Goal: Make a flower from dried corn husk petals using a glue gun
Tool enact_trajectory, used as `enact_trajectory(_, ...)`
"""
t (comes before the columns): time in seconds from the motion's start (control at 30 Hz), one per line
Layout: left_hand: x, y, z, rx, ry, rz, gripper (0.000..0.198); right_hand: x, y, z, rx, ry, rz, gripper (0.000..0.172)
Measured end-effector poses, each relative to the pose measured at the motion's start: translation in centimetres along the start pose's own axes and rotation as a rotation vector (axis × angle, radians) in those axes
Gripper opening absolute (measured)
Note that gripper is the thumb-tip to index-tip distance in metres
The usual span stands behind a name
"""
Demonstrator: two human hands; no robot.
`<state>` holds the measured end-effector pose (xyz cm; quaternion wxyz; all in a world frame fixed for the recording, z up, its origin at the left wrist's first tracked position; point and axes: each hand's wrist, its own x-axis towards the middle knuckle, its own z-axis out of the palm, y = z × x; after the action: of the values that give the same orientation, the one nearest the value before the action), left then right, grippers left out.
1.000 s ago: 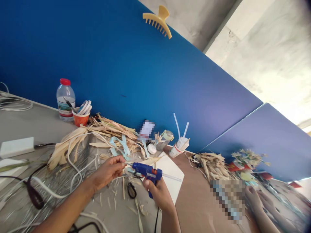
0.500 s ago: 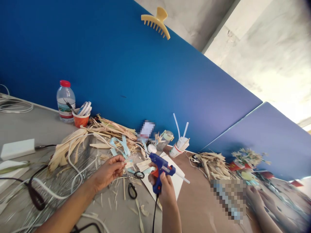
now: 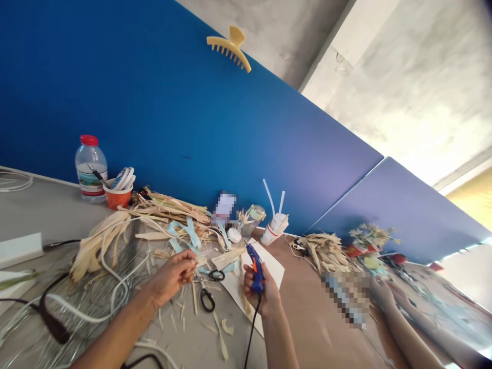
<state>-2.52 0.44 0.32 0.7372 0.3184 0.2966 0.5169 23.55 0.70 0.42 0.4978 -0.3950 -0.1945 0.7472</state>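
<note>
While a clear bottle with a red cap (image 3: pixel 91 171) stood by the blue partition (image 3: pixel 134 102) at far left, an orange cup (image 3: pixel 118 199) holding a pen and white rolls sat just beside it. Next came pale husks (image 3: pixel 94 243) spread over the grey table, with white cable looping across them and clear plastic (image 3: pixel 88 307) below. More dry strips (image 3: pixel 172 205) lay heaped along the partition. Left hand (image 3: pixel 172 277) was up over the table, thumb and fingers pinching a thin pale piece (image 3: pixel 202 259), material too small to tell. Light blue ribbon (image 3: pixel 192 233) lay behind it; scissors with black handles (image 3: pixel 202 295) lay just right, among scraps. Yellow claw clip (image 3: pixel 229 48) gripped the partition's top edge. A jar (image 3: pixel 253 218) stood farther back. Right hand (image 3: pixel 269 294) had its fingers wrapped round a blue glue gun (image 3: pixel 258 279), nozzle end aimed away toward the partition, black cord (image 3: pixel 252 328) hanging down, white sheet (image 3: pixel 273 264) beneath. White cup (image 3: pixel 271 234) with straws stood behind that sheet. On the brown surface (image 3: pixel 307 307) lay another husk bundle (image 3: pixel 326 251), then dried flowers (image 3: pixel 371 236) in red pots, with a co-worker's hands (image 3: pixel 380 297) in front, grip unclear
</note>
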Motion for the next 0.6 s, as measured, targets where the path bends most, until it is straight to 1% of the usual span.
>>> enact_trajectory(0.13,0.0,0.0,-0.2,-0.017,-0.014,-0.047,0.023,-1.0,-0.5,-1.6,-0.009,0.089,0.063,0.044)
enact_trajectory(0.27,-0.4,0.3,0.5,-0.031,-0.013,-0.093,0.025,-1.3,-1.0,-2.9,-0.03,0.198,0.168,0.05)
enact_trajectory(0.43,-0.9,0.5,1.5,-0.082,-0.013,-0.123,0.029,-0.9,-1.6,-3.8,-0.171,0.289,0.234,0.059)
enact_trajectory(0.6,-1.0,0.6,1.5,-0.117,-0.05,-0.144,0.03,-0.5,-2.1,-4.2,-0.323,0.39,0.328,0.065)
